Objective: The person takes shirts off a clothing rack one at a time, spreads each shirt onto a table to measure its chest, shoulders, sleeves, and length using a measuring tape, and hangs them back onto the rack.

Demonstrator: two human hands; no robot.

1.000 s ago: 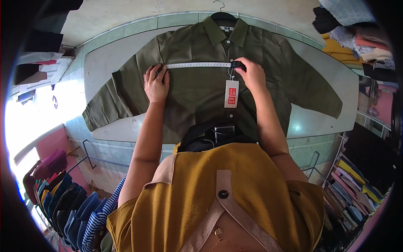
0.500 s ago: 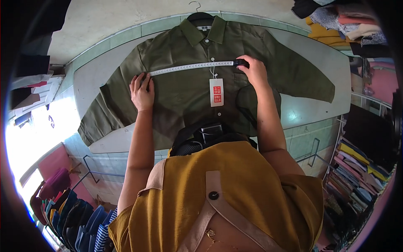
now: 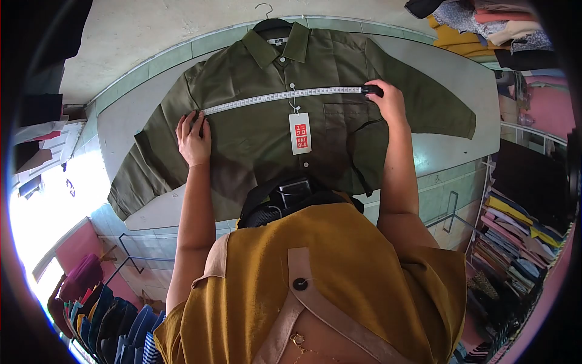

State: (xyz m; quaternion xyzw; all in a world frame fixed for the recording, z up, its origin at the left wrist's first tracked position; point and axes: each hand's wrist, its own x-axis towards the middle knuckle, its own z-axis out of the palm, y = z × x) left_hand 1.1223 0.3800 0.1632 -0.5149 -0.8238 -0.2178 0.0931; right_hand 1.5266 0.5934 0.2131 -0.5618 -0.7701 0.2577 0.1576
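Note:
An olive-green shirt (image 3: pixel 242 136) lies spread on a pale board (image 3: pixel 448 67), a black hanger (image 3: pixel 272 25) at its collar. Across its chest runs a white tape measure (image 3: pixel 285 96), slanting slightly up to the right. My left hand (image 3: pixel 194 138) presses the tape's left end to the shirt near the sleeve seam, fingers a little apart. At the other end, my right hand (image 3: pixel 388 100) grips the black tape case (image 3: pixel 372 90) between thumb and fingers. Below the tape, a white tag with red print (image 3: pixel 300 133) hangs from the button placket.
Hanging clothes (image 3: pixel 115 321) fill the lower left. Folded fabrics (image 3: pixel 515 230) are stacked on a rack at the right, and more folded clothes (image 3: pixel 467 36) lie at the upper right. A black bag-like item (image 3: pixel 273 203) sits against the shirt's lower edge.
My right hand has moved right across the shirt with the tape case, and more tape is drawn out. My left hand stays by the sleeve seam. The camera view has shifted.

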